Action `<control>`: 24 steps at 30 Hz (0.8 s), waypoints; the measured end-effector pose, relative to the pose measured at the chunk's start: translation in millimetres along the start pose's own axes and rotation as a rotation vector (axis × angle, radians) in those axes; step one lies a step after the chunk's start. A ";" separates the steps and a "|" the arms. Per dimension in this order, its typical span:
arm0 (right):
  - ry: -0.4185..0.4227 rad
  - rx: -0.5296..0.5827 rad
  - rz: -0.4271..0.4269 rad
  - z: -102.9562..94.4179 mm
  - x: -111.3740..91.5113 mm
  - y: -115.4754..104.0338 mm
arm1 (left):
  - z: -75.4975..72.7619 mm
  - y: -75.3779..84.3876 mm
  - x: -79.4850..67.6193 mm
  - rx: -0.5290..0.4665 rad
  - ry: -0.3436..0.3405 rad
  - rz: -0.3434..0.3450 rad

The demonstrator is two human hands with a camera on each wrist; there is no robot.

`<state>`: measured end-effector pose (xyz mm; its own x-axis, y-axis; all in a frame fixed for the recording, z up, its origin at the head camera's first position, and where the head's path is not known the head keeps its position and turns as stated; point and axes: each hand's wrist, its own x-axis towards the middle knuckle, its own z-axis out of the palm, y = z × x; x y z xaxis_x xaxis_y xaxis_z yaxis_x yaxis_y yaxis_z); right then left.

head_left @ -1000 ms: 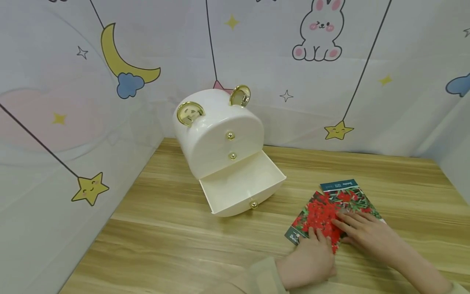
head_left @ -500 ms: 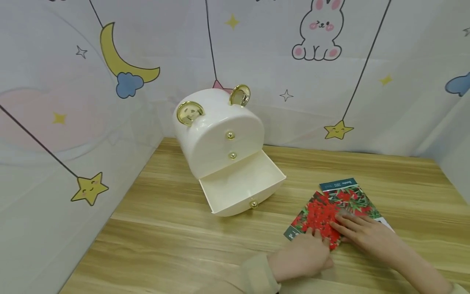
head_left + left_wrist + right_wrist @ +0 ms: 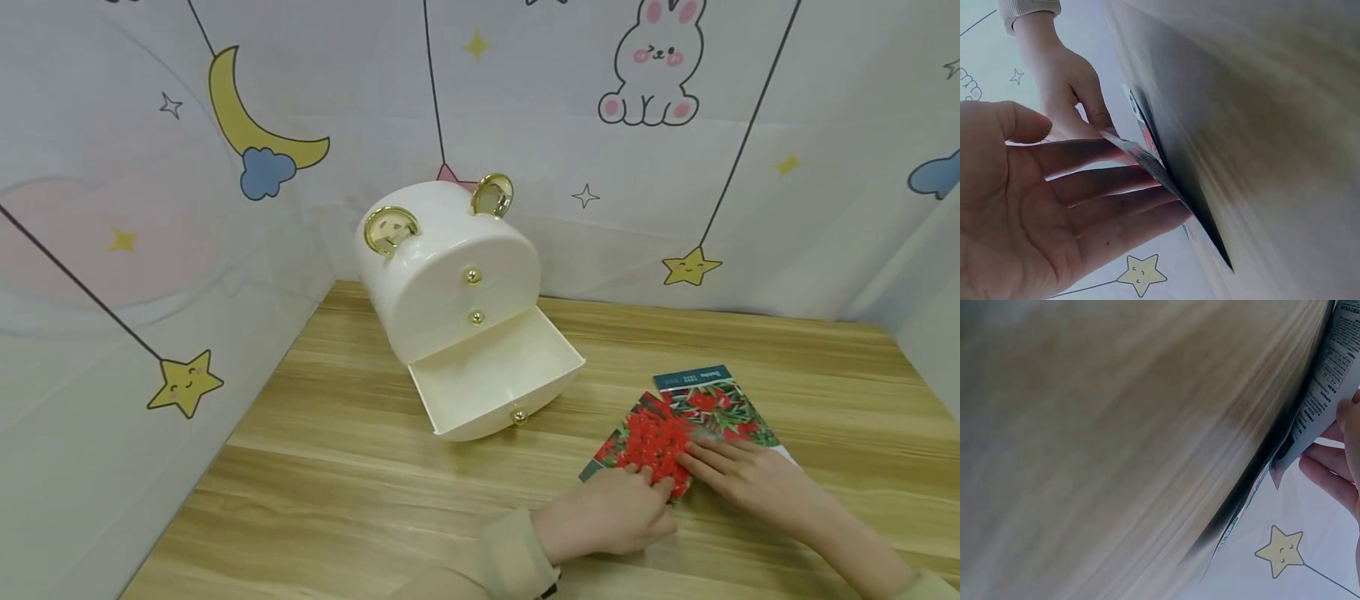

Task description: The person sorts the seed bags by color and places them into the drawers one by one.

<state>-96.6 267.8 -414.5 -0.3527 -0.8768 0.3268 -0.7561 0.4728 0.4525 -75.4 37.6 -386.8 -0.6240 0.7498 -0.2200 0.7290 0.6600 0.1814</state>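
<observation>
Two flat packets printed with red flowers, like seed packets, lie overlapping at the right of the table. The nearer packet [image 3: 648, 437] slants left, over the farther packet [image 3: 716, 402] with its dark green top band. My left hand [image 3: 611, 512] touches the nearer packet's front end, its fingers fairly straight in the left wrist view and its thumb apart. My right hand [image 3: 753, 483] rests with extended fingers where both packets meet. In the right wrist view, a packet's white text side [image 3: 1329, 381] shows tilted off the table, beside the right hand's fingers [image 3: 1329, 459].
A white storage box [image 3: 450, 267] with gold-rimmed ears stands left of the packets at the back. Its bottom drawer [image 3: 498, 375] is pulled out and holds nothing. Cloth curtains [image 3: 600, 225] with moons, stars and a rabbit hang behind and beside the wooden table [image 3: 315, 475].
My left hand has shifted slightly left and up, covering more of the nearer packet's lower left end. My right hand stays nearly in place. The box and drawer are unchanged.
</observation>
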 end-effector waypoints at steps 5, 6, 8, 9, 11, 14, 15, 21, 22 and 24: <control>0.008 0.022 0.024 -0.7 5.1 1.3 | -1.0 1.4 -1.3 -0.011 -0.009 -0.041; 0.014 0.029 0.031 -0.6 5.8 1.4 | -1.3 2.0 -1.8 0.016 -0.003 -0.044; 0.023 0.040 0.044 -1.4 7.8 1.4 | -2.2 2.9 -3.1 0.075 0.018 -0.047; 0.027 0.042 0.048 -1.8 8.7 1.4 | -2.9 3.3 -3.8 0.103 0.026 -0.050; 0.035 0.047 0.060 -3.2 9.4 1.0 | -3.8 4.4 -4.7 0.164 0.055 -0.059; 0.039 0.046 0.085 -5.8 10.3 0.2 | -5.6 5.3 -6.1 0.214 0.080 -0.081; 0.038 0.046 0.096 -6.7 10.4 -0.1 | -6.1 5.4 -6.5 0.222 0.087 -0.087; -0.001 0.041 0.150 -9.2 11.5 0.5 | -9.5 6.0 -9.8 0.205 0.092 -0.097; -0.007 0.042 0.155 -9.2 11.8 0.8 | -10.1 6.0 -10.6 0.198 0.093 -0.098; -0.014 0.041 0.160 -9.9 12.0 0.9 | -10.3 5.5 -12.6 0.203 0.114 -0.088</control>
<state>-96.0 258.5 -401.9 -0.4774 -0.7920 0.3804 -0.7118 0.6025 0.3611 -66.5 32.3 -373.2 -0.7069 0.6979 -0.1147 0.7048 0.7086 -0.0322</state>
